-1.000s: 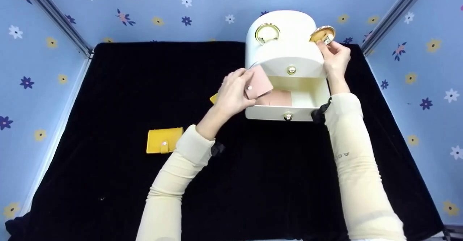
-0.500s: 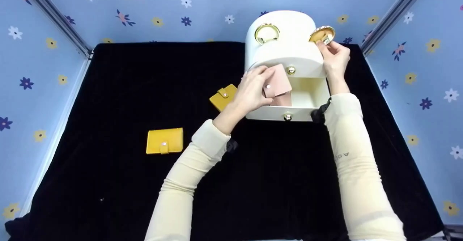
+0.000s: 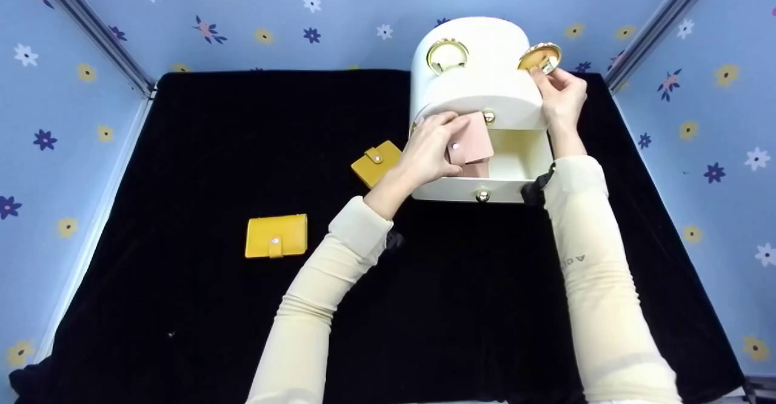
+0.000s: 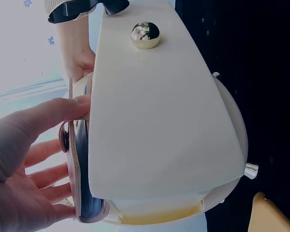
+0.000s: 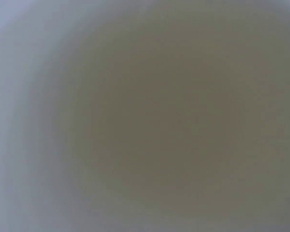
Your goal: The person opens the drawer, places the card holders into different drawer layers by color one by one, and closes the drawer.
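My left hand [image 3: 429, 146] holds a pink snap wallet [image 3: 476, 140] over the pulled-out lower drawer [image 3: 448, 190] of a white drawer box [image 3: 479, 85]. Below it, another pink wallet [image 3: 479, 170] lies inside the drawer, partly covered. In the left wrist view, the thumb and fingers [image 4: 50, 150] grip the wallet [image 4: 77, 179] from both sides, just behind the drawer front [image 4: 159, 116]. My right hand [image 3: 564, 97] pinches the gold-rimmed round ear [image 3: 541, 58] at the box's upper right. Only a blurred pale surface fills the right wrist view.
Two yellow snap wallets lie on the black cloth [image 3: 200, 149]: one wallet [image 3: 276, 236] to the left, one wallet [image 3: 376, 161] beside the left forearm. The upper drawer with its gold knob [image 3: 488, 117] is closed. Flowered blue walls [image 3: 351, 3] enclose the table.
My left hand has moved right with the pink wallet, from the drawer's left edge to over its middle, uncovering the nearer yellow wallet. My right hand has stayed on the ear.
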Motion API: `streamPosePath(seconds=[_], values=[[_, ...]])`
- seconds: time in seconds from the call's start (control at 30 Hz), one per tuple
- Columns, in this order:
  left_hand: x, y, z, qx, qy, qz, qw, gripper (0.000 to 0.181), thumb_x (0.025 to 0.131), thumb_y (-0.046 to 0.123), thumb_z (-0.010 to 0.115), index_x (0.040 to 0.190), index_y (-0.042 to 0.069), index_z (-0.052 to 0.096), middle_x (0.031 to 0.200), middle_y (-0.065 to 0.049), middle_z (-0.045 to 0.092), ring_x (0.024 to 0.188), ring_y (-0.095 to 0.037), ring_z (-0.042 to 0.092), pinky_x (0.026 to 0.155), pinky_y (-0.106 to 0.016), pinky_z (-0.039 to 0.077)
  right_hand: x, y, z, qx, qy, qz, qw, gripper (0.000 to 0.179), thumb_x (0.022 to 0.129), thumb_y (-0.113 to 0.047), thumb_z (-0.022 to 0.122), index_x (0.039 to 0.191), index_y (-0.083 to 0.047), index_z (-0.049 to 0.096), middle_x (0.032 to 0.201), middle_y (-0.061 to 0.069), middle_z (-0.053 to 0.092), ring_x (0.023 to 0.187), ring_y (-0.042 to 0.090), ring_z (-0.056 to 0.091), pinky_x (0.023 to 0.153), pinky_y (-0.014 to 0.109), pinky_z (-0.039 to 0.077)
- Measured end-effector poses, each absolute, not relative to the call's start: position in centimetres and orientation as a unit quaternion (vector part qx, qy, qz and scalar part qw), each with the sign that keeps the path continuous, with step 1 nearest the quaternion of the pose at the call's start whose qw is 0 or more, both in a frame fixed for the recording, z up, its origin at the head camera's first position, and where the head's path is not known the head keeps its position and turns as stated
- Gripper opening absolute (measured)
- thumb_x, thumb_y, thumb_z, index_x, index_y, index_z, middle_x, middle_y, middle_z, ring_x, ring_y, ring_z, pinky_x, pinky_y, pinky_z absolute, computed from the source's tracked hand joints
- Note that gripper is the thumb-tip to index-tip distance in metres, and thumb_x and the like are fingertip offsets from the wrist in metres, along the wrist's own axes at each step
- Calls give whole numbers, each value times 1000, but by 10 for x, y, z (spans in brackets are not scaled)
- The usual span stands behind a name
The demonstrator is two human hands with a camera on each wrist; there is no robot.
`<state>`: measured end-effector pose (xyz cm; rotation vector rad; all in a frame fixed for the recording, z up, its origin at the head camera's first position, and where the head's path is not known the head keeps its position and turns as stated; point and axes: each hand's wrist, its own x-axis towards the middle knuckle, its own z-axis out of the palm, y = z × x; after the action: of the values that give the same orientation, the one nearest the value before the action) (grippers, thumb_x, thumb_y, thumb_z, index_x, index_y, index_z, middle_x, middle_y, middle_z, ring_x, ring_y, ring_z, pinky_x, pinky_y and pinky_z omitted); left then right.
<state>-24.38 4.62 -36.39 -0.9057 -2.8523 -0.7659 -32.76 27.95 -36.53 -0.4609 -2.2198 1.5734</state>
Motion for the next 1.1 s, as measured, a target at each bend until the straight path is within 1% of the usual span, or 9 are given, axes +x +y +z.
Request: streamPosePath(seconds=[0.17, 0.3, 0.53, 0.7, 0.83, 0.93, 1.0, 1.1], values=[[-245, 46, -364, -297, -919, -258, 18, 82, 60, 26, 81, 131, 9, 43, 128, -8, 43, 119, -22, 36, 104, -34, 17, -327, 279, -364, -171, -787, 563, 185, 31, 74, -30, 71, 98, -10, 70, 83, -2, 67, 73, 8, 60, 67, 18, 45], [-245, 46, -365, -298, -917, -265, 23, 82, 61, 26, 81, 131, 9, 43, 129, -8, 43, 119, -21, 36, 104, -32, 17, -327, 279, -363, -180, -787, 562, 177, 32, 74, -31, 71, 99, -12, 69, 86, -1, 68, 75, 9, 60, 69, 19, 45], [-243, 45, -365, -300, -911, -283, 32, 79, 63, 24, 79, 131, 9, 43, 128, -6, 43, 118, -18, 36, 103, -27, 18, -327, 279, -364, -167, -777, 578, 187, 28, 74, -28, 72, 95, -10, 70, 75, -6, 66, 69, 8, 60, 65, 18, 44], [-243, 46, -366, -314, -898, -306, 34, 79, 62, 23, 80, 132, 9, 43, 128, -5, 43, 119, -18, 36, 102, -26, 18, -329, 279, -365, -166, -782, 570, 191, 30, 74, -29, 71, 96, -9, 70, 75, -5, 66, 69, 7, 59, 64, 18, 45], [-245, 46, -369, -321, -891, -320, 21, 82, 62, 23, 80, 132, 9, 41, 130, -5, 42, 118, -18, 36, 101, -25, 20, -328, 279, -365, -171, -783, 568, 189, 31, 73, -30, 72, 97, -10, 70, 78, -4, 67, 69, 7, 60, 64, 17, 45], [-245, 45, -370, -325, -890, -318, 1, 84, 62, 24, 81, 133, 8, 39, 132, -5, 40, 120, -18, 35, 102, -25, 19, -328, 279, -365, -171, -785, 565, 188, 31, 74, -30, 71, 97, -10, 70, 79, -3, 67, 69, 7, 60, 64, 17, 44], [-244, 45, -369, -326, -891, -316, -11, 84, 63, 25, 80, 134, 8, 38, 134, -5, 39, 121, -17, 34, 103, -26, 18, -328, 279, -365, -171, -787, 563, 187, 31, 74, -31, 71, 97, -10, 70, 80, -3, 67, 70, 7, 60, 64, 17, 45], [-242, 44, -367, -328, -890, -316, -21, 79, 67, 24, 77, 133, 8, 38, 135, -4, 39, 123, -17, 33, 104, -25, 16, -328, 279, -365, -170, -788, 561, 187, 32, 74, -31, 71, 98, -10, 70, 81, -3, 67, 70, 6, 60, 65, 17, 45]])
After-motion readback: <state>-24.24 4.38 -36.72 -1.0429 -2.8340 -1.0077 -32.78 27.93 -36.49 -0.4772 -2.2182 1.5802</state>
